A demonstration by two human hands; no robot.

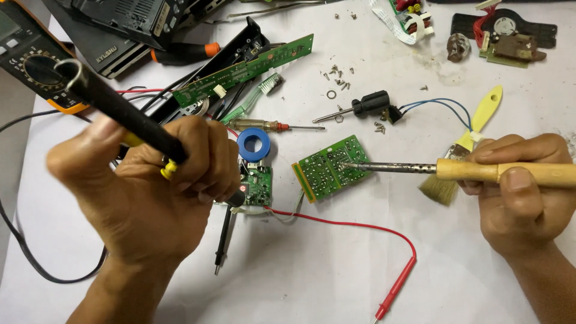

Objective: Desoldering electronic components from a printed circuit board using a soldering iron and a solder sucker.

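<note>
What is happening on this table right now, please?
A person works on electronics at a white table. The right hand holds a soldering iron with a wooden handle, its tip on a small green circuit board. The left hand grips a long black tool, raised above another small board next to a blue ring. A multimeter, a yellow brush, screwdrivers, loose screws and a red probe lie around.

Green board (329,168) beside a blue ring (254,147); red probe (396,289) below; yellow brush (474,135), black pump (120,108), wooden-handled iron (468,170).
</note>
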